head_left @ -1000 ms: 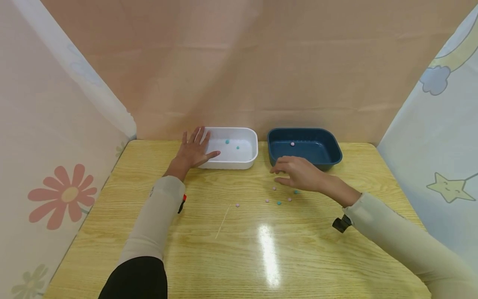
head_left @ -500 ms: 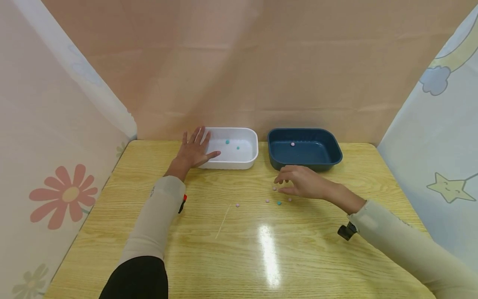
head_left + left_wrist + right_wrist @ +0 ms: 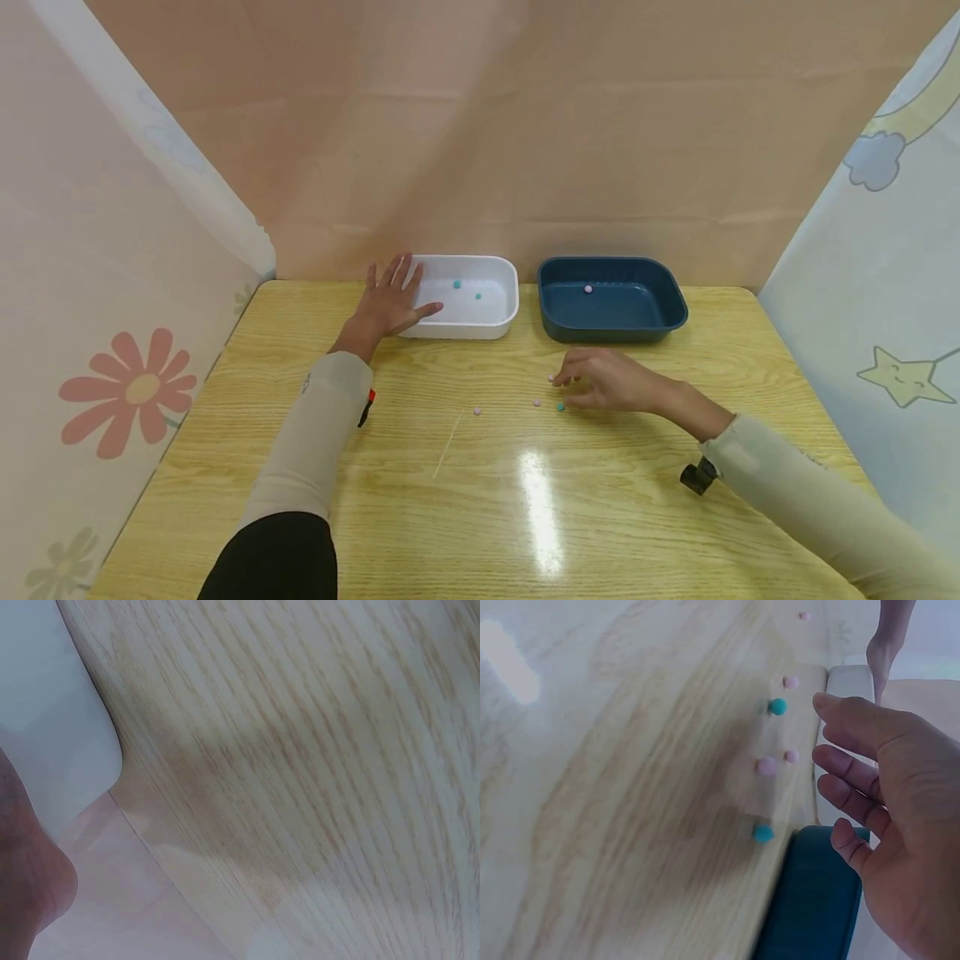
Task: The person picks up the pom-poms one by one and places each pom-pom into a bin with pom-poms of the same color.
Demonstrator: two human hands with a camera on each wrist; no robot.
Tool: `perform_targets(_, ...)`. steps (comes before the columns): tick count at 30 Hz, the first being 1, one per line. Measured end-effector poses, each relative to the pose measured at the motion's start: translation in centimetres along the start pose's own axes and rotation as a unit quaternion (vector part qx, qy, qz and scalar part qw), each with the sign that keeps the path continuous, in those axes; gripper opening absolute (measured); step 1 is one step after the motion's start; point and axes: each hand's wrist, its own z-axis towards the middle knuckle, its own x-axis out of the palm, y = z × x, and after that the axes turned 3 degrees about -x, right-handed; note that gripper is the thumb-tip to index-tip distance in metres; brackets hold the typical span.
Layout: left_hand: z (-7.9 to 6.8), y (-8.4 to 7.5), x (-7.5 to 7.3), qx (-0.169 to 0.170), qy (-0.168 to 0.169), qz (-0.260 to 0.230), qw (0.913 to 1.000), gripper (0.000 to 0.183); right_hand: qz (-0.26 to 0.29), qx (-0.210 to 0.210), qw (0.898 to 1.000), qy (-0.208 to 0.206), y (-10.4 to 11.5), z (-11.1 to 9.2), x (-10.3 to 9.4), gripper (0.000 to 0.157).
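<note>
My left hand (image 3: 393, 304) lies with fingers spread over the left end of the white bin (image 3: 489, 331), thumb stretched across its inside. Two small teal balls (image 3: 457, 285) are in that bin. In front of the dark blue bin (image 3: 615, 335), which contains a pink ball (image 3: 588, 289), my right hand (image 3: 615, 383) hovers low over the table. Its thumb and fingers are apart and loosely bent, with nothing between them. In the right wrist view, pink balls (image 3: 766, 766) and teal balls (image 3: 778, 706) lie beside the fingertips. The head view shows one teal ball (image 3: 560, 407) by the thumb tip.
Another pink ball (image 3: 477, 412) lies farther left on the wooden table (image 3: 420, 500). Brown paper (image 3: 510, 150) hangs behind the bins, and patterned sheets (image 3: 112, 275) stand along both sides. The two bins are separated by a narrow gap.
The right hand has come down and toward the body, from the blue bin's front rim to the balls on the table, covering some of them. The left hand has stayed in place.
</note>
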Motion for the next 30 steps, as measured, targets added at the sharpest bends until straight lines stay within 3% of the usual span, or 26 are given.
perform_targets(30, 0.3, 0.1, 0.4, -0.002, -0.006, 0.005, 1.0, 0.099, 0.047, 0.007, 0.999, 0.009, -0.5, -0.5, 2.2, 0.007)
